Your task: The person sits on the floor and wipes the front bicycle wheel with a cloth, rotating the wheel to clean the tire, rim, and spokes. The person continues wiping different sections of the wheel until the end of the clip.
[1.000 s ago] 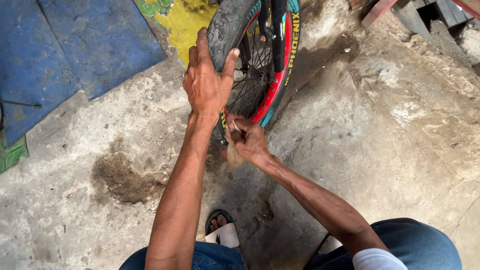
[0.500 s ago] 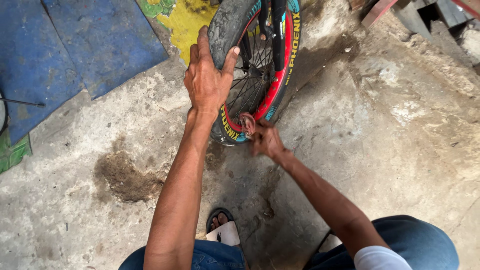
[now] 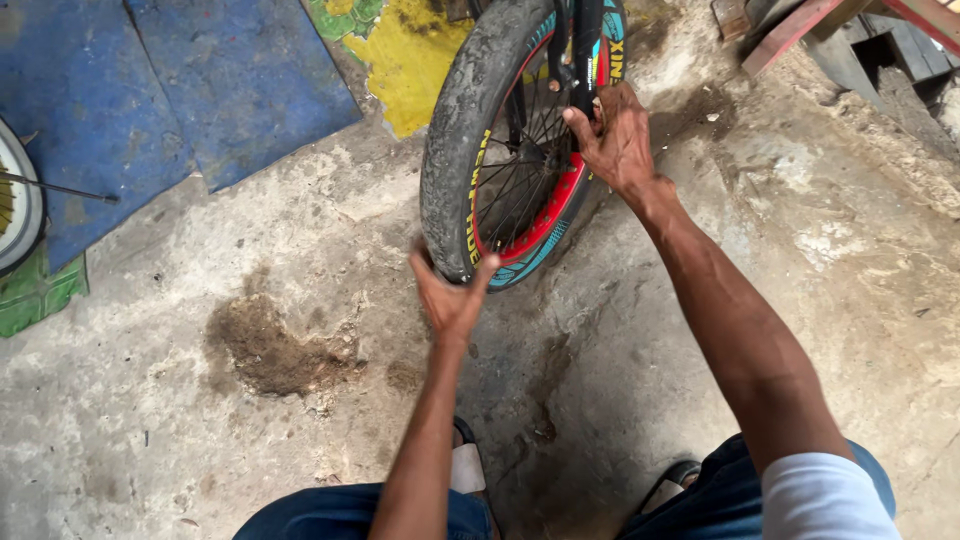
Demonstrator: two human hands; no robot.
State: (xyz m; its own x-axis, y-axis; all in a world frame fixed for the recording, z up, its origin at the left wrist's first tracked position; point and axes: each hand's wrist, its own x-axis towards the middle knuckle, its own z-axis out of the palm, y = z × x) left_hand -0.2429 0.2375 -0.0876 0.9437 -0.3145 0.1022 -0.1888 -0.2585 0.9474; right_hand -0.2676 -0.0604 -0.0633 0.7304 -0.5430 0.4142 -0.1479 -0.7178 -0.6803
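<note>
A small bicycle wheel [image 3: 470, 130] stands upright on the concrete floor, with a dusty black tyre, a red rim and thin spokes. My left hand [image 3: 450, 295] cups the tyre's lowest part from underneath, thumb and fingers around the tread. My right hand [image 3: 615, 140] is higher up on the wheel's right side, fingers curled at the black fork leg [image 3: 583, 50] and the red rim. I cannot tell whether that hand holds a small tool.
Blue mats [image 3: 150, 90] and a yellow-green painted patch [image 3: 410, 55] lie at the back left. Another wheel's rim [image 3: 15, 205] pokes in at the left edge. A red metal frame [image 3: 800, 30] stands at the back right. A dark stain [image 3: 270, 345] marks the floor. My sandalled feet [image 3: 465, 465] are below.
My left hand has dropped from the top of the tyre to its bottom. My right hand has risen from the lower rim to the fork area. The camera has moved closer.
</note>
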